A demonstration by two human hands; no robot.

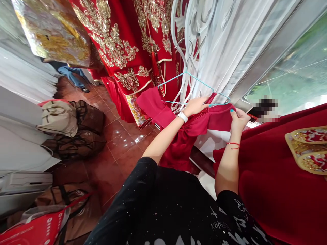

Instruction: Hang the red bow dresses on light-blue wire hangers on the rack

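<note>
Along the left, quilted brown bags (pixel 76 131) sit on a glossy brown tile floor (pixel 122 146) beneath a hanging red gown (pixel 120 51) with gold embroidery. At centre, the left hand (pixel 195 106), wearing a white watch, lays its fingers together over a red garment (pixel 196 126) at the lower bar of a teal wire hanger (pixel 199 81); whether they grip, you cannot tell. Just beside it, the right hand (pixel 238 120) pinches the garment's upper edge between thumb and fingers, near the hanger's end. Farther right, red velvet (pixel 270 177) carries a gold-edged embroidered panel (pixel 309 149).
</note>
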